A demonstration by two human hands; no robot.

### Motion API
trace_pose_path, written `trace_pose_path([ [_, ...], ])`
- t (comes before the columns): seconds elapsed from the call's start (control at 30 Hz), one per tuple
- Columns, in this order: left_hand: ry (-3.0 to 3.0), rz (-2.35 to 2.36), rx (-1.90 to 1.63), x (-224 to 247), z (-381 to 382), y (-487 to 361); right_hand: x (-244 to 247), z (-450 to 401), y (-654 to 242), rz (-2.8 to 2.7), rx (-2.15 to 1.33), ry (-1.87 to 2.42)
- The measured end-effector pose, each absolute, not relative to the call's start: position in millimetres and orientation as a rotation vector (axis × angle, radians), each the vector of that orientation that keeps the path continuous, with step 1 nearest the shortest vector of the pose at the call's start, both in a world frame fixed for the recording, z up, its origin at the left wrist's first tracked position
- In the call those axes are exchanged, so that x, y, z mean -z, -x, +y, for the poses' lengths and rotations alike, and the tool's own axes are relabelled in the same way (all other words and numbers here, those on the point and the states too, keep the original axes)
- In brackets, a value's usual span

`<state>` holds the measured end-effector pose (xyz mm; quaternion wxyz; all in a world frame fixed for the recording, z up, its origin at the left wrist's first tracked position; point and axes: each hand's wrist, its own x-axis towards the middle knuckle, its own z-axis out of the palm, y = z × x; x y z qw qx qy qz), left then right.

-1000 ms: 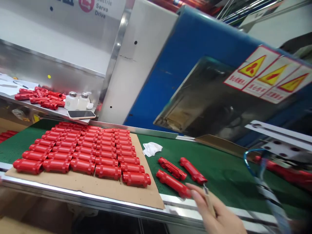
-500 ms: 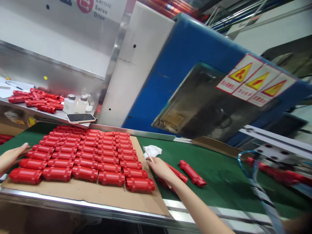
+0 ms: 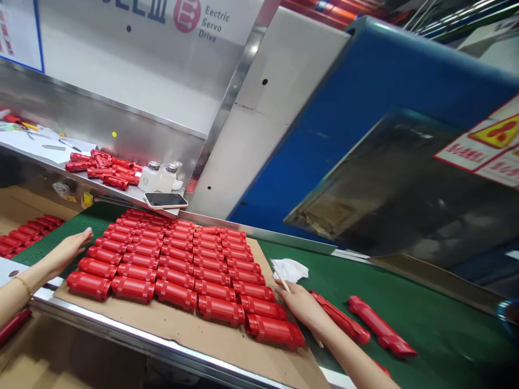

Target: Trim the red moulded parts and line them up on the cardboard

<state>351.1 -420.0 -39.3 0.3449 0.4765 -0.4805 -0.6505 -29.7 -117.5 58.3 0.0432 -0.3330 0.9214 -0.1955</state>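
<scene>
The panel point(image 3: 133, 59) above reads "Eectric Servo Drive". Left hand point(image 3: 68, 249) lies open against the rows of red plastic housings point(image 3: 178, 265) on cardboard point(image 3: 162, 324); right hand point(image 3: 302, 305) grips a thin stick point(image 3: 283, 281) beside them.

White machine panel point(image 3: 133, 48), top: "Eectric Servo Drive" beside a red round logo point(image 3: 187, 13). Blue machine's warning sticker point(image 3: 488, 146), right edge: yellow hazard triangle, red characters too blurred to read.
</scene>
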Motion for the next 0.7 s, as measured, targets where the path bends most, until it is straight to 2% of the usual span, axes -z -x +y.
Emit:
trace_pose_path([
  [0.23, -1.111, -1.207, 1.909, 39.1, -412.7, -328.7, -59.9, -120.1, 25.3, 2.761, 0.548, 0.911],
  [0.5, -1.052, -1.296, 1.681, 50.8, -456.8, -322.5, -60.1, -118.8, 28.3, 2.728, 0.611, 0.910],
  [0.7, -1.001, -1.371, 1.774, 48.8, -469.4, -291.0, -58.0, -115.8, 33.3, 2.753, 0.672, 0.922],
])
